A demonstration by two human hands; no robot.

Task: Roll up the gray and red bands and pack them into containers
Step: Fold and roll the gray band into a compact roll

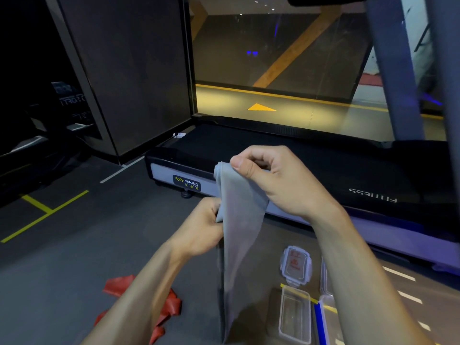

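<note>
Treadmill [323,170]: black deck, across the floor ahead. Gray band [239,232]: hangs lengthwise between both hands, top end rolled. Right hand [268,175]: pinches the rolled end. Left hand [201,225]: grips the band's edge lower down. Red band [169,307]: crumpled on floor, lower left. Clear container [295,317] and lid [296,266]: floor, lower right.

A gym: a treadmill [323,175] labelled "Body Strong Fitness" stands on a tape-marked floor [74,245].
</note>
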